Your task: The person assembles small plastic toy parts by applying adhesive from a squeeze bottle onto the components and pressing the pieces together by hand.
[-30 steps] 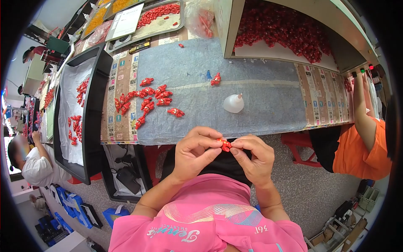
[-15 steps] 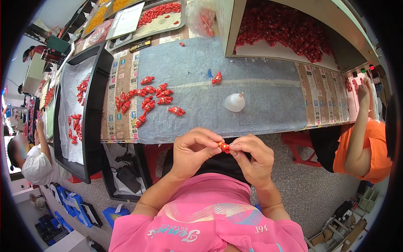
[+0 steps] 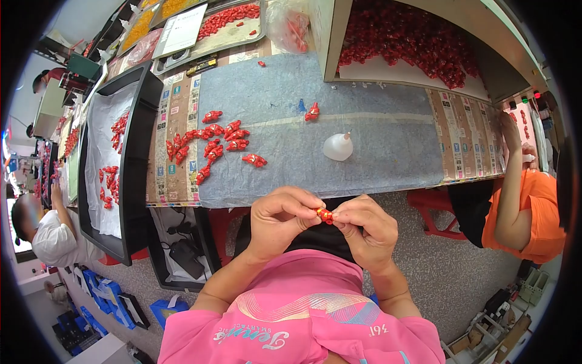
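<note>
Between my two hands, just off the table's front edge, is a small red figurine (image 3: pixel 325 215) with yellow marks. My left hand (image 3: pixel 282 218) pinches one side of it with thumb and forefinger. From the other side my right hand (image 3: pixel 365 227) grips it the same way, fingertips hiding part of it. On the blue mat (image 3: pixel 388 145) ahead stand a white squeeze bottle (image 3: pixel 338 147) with a thin tip and a lone red figurine (image 3: pixel 312 112). Several more red figurines (image 3: pixel 213 149) lie clustered to the left.
A black tray (image 3: pixel 134 164) with white lining and red pieces stands at the left. At the back are a metal tray (image 3: pixel 262 27) of red parts and an open box (image 3: pixel 330 42) heaped with red pieces. A co-worker in orange (image 3: pixel 524 212) sits at right, another person (image 3: pixel 57 233) at left.
My hands stay nearly in place, with the red figurine turned slightly between the fingertips. At right, the co-worker's arms have lowered toward the table.
</note>
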The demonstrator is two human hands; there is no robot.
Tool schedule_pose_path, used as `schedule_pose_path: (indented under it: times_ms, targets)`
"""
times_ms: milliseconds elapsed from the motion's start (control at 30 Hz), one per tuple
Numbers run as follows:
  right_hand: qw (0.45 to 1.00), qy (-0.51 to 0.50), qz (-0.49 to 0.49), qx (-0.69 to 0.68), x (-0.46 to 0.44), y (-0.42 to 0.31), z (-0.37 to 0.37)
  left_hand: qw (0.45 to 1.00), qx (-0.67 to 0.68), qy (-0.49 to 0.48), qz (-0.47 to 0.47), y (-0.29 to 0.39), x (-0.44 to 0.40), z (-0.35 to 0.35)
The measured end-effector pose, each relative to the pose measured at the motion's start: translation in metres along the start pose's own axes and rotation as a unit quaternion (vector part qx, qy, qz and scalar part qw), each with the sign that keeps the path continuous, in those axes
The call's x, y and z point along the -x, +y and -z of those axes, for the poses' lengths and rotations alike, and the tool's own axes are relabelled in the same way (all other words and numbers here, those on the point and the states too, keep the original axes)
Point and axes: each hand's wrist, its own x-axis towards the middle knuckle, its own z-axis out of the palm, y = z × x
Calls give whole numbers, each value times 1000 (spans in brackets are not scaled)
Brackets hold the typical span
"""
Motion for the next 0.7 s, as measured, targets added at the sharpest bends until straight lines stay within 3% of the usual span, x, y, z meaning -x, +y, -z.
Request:
schedule_pose_path:
  times_ms: [700]
  targets:
    - [1000, -1, -14, 23, -5, 2, 6, 999, -3, -39, -3, 4, -8, 1]
